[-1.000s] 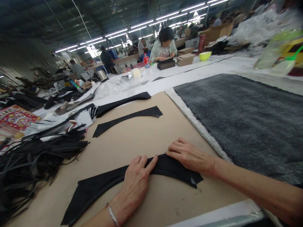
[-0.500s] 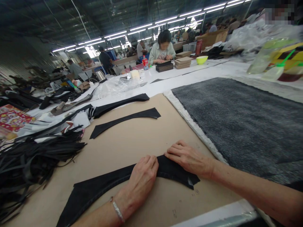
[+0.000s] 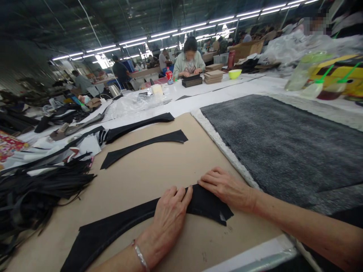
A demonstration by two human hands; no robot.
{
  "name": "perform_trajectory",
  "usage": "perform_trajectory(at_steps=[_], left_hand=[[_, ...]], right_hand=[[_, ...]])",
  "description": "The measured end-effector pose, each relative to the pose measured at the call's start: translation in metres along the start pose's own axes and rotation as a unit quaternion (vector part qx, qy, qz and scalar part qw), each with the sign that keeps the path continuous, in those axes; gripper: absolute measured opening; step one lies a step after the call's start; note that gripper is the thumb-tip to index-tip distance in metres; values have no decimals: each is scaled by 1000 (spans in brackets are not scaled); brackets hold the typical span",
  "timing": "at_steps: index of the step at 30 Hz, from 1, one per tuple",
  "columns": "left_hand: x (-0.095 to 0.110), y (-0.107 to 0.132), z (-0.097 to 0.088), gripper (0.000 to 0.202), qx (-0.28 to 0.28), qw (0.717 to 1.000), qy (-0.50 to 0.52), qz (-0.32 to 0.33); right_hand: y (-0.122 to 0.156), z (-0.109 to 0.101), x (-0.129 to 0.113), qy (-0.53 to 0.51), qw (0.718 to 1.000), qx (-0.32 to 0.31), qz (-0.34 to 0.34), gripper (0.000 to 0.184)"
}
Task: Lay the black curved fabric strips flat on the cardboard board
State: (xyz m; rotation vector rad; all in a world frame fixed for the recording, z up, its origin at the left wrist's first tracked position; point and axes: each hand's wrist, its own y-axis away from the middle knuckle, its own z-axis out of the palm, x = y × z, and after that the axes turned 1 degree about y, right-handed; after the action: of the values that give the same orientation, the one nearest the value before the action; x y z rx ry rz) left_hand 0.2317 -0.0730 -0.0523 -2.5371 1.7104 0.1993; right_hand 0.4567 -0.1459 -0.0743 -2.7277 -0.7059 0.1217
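Note:
A curved black strip of leather-like material point(image 3: 113, 223) lies on the brown board in front of me, its right end wide with a small torn-looking light patch near the corner. My left hand point(image 3: 171, 211) reaches across its middle, fingers bent over the far edge and index finger stretched to the right. Just right of it, my right hand point(image 3: 222, 187) has its fingers pressed together on the same far edge of the wider end. Both thumbs are mostly hidden. Beyond the hands lies a second, slimmer curved black strip point(image 3: 144, 146), and behind that another black strip point(image 3: 138, 126).
A brown board point(image 3: 159, 170) covers the near worktable. To its right lies a dark grey sheet point(image 3: 278, 143) on a pale pad. Black narrow strips point(image 3: 42, 189) are heaped at left. Across the table a person point(image 3: 189, 62) works beside stacked boards point(image 3: 213, 76). Squeeze bottles point(image 3: 314, 87) stand at right.
The view has shifted slightly to the right. My left index finger has stretched further along the far edge toward my right hand, which stays on the strip.

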Motion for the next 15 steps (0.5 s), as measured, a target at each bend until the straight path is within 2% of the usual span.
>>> perform_trajectory(at_steps=[7, 9, 12, 15], left_hand=[[7, -3, -5, 57, -12, 1000, -17, -7], [9, -3, -4, 59, -4, 1000, -25, -7], [10, -2, -1, 61, 8, 999, -33, -10], [11, -2, -1, 62, 13, 999, -31, -10]], right_hand=[[12, -12, -5, -70, 996, -15, 58, 33], [16, -14, -4, -94, 992, -8, 83, 41], [20, -12, -1, -127, 981, 12, 146, 58], [20, -11, 0, -137, 968, 34, 208, 57]])
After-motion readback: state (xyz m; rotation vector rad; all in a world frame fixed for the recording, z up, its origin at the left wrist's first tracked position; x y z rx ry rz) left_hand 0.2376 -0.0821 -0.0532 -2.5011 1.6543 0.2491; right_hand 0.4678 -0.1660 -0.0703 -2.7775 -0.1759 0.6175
